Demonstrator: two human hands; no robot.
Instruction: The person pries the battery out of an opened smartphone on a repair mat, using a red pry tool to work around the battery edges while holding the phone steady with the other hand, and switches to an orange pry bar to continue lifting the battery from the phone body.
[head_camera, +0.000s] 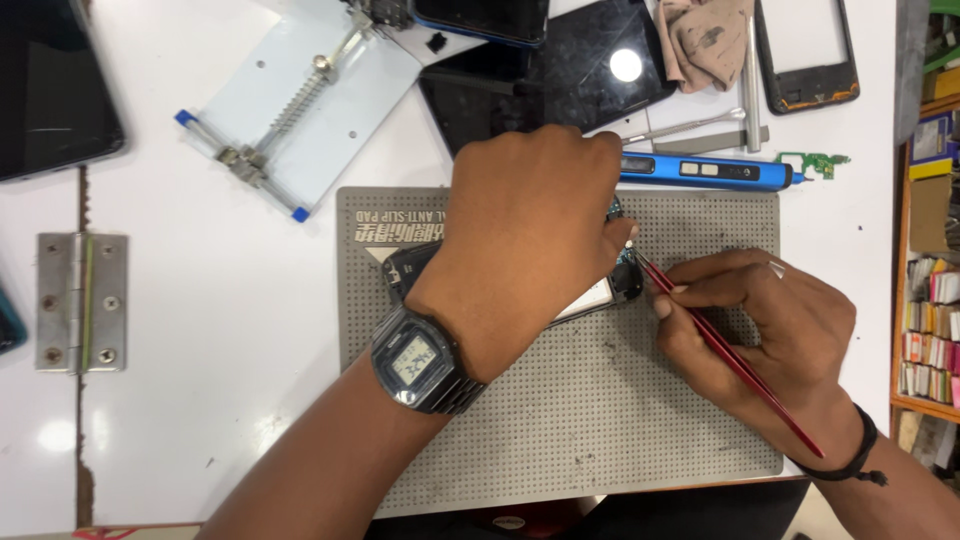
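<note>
From the head camera, the left hand (530, 240) clamps down on the phone (600, 297) lying lengthwise left-to-right on the grey mat (600, 420), the right hand (775, 330) pinches a red tool (735, 362) slanting up-left, tip at the phone's right end, with bare mat open below.

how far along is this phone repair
Done: the phone lies opened on the grey mat, and a separate frame sits aside. In hand: left hand steadies it while right hand works red tweezers at its top end. Left: closing; it looks mid-job.
</note>
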